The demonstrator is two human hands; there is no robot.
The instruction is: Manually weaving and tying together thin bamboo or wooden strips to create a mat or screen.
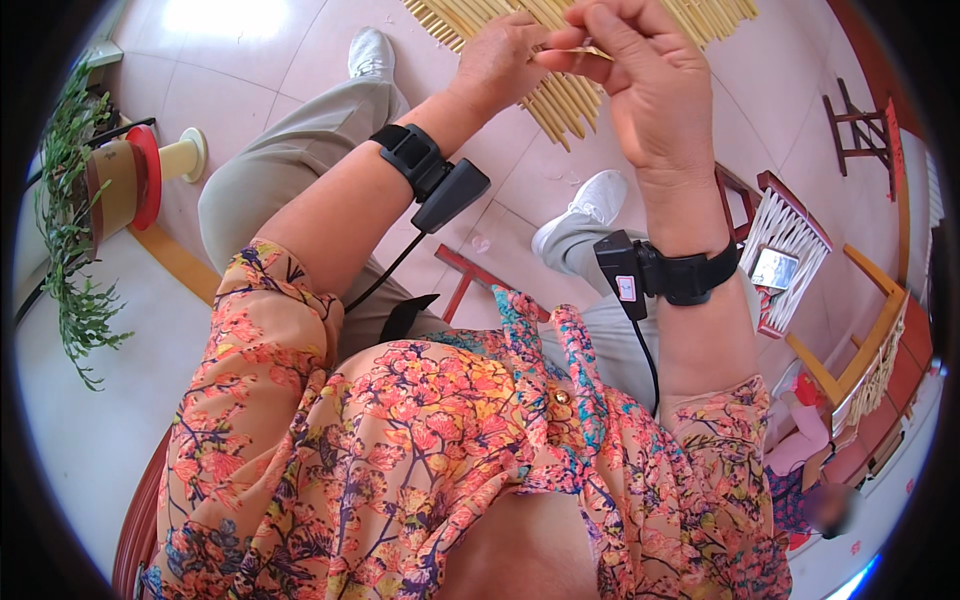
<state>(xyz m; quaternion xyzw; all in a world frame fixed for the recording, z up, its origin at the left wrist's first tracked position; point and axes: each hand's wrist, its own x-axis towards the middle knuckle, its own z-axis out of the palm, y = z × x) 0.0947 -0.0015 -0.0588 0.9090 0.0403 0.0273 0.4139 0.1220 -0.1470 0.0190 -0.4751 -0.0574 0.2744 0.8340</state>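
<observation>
- The yellow sticks [562, 108] lie at the upper middle of the frame, under and behind both hands; more of them show at the upper right.
- Below the fingers, the long axis of the sticks goes slantwise, and their free ends point to the lower right.
- The left hand [500, 65] is the nearer one: it seems to rest on the sticks, fingers bent and close together. If it pinches something, I cannot tell.
- The right hand [655, 85] is just beside, at its right. The thumb and fingers are bent inward with little opening; a thin strip [596, 51] appears near them, but I cannot tell whether it is held.
- The upper edge of the frame cuts off the sticks and part of the right hand. The left fingertips are hard to make out.
</observation>
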